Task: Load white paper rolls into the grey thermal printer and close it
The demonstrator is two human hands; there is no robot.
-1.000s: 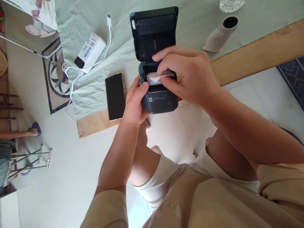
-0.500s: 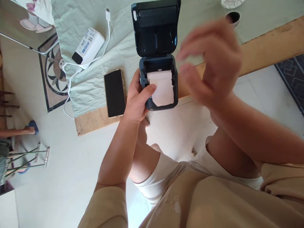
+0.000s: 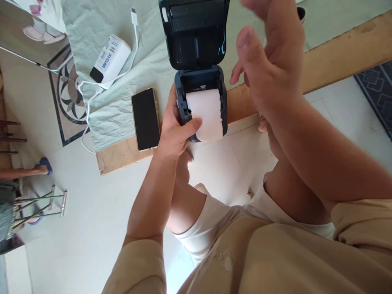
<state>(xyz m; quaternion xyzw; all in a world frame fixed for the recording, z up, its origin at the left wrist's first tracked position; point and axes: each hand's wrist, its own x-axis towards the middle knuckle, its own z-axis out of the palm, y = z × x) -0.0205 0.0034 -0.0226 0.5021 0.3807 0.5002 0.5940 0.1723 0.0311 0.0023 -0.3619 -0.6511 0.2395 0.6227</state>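
printer (image 3: 200, 77) sits at the table (image 3: 337, 61) edge, lid up, gripped by the left hand (image 3: 174, 134), whose thumb now pins the paper (image 3: 208, 112). a second ago the right hand (image 3: 272, 69) was feeding paper in; it has since lifted clear, open and empty. the bay holds the roll, its strip draped over the front, so loading looks done.

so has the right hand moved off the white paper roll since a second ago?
Yes. The right hand has lifted up and right, off the white paper roll in the black printer, toward the wooden table edge.
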